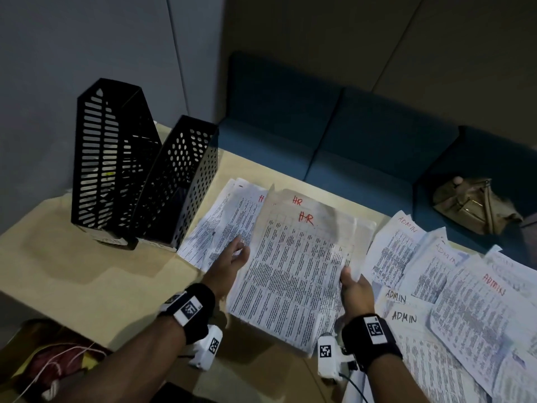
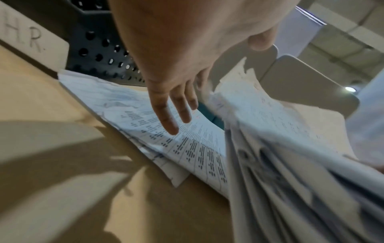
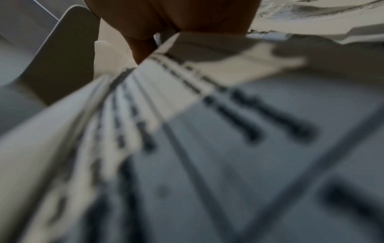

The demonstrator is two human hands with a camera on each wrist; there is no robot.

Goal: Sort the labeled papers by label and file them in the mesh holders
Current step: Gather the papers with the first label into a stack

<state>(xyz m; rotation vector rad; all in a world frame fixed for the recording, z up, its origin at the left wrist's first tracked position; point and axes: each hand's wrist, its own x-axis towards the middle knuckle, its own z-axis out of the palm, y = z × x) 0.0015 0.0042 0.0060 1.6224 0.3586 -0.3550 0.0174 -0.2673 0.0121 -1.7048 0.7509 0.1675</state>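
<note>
On the table [image 1: 87,274] beside two mesh holders [image 1: 174,181], our right hand [image 1: 356,290] pinches the HR stack [image 1: 293,274] lifted at its edge; our left hand [image 1: 229,261] hovers, fingers loose, over more HR sheets [image 1: 220,225]. ADMIN papers [image 1: 453,289] lie right.

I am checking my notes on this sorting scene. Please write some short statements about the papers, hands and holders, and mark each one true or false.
1. The right hand grips the HR stack. True.
2. The left hand has straight fingers over the HR sheets on the table. True.
3. The ADMIN papers lie left of the holders. False: they lie at the right, far from the mesh holders.
4. The dotted holder carries an ADMIN label. False: the label beside it reads H.R.
</note>
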